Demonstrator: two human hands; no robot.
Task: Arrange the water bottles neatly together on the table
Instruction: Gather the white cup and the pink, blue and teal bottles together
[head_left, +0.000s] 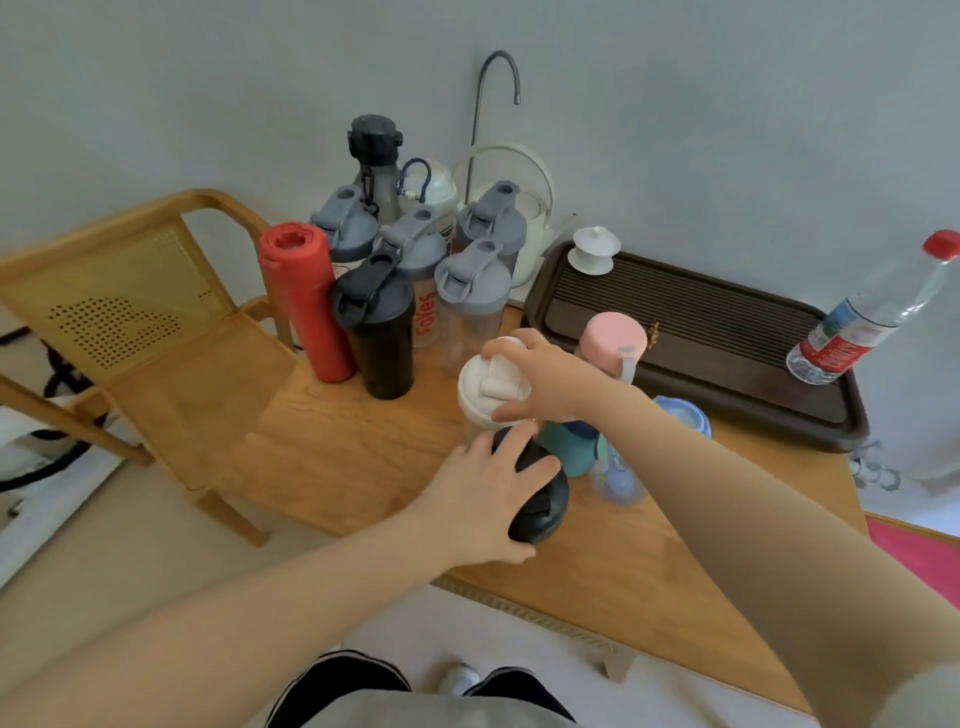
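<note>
A cluster of bottles stands at the back of the wooden table (363, 452): a red bottle (306, 306), a black shaker (379, 332), several grey-lidded clear shakers (470, 291) and a tall dark-capped bottle (375, 161). My left hand (483, 499) grips the lid of a black bottle (543, 499) near the table's middle. Just behind it, my right hand (545, 379) holds the top of a white-lidded bottle (483, 389). A pink-lidded bottle (613, 340), a teal bottle (569, 449) and a light blue bottle (618, 480) stand under my right forearm.
A dark tea tray (727, 353) lies at the right rear, carrying a white lidded cup (595, 249) and a clear plastic bottle with a red cap (872, 317). A white kettle with a gooseneck tap (524, 202) stands by the wall. A wooden chair (156, 322) is at the left.
</note>
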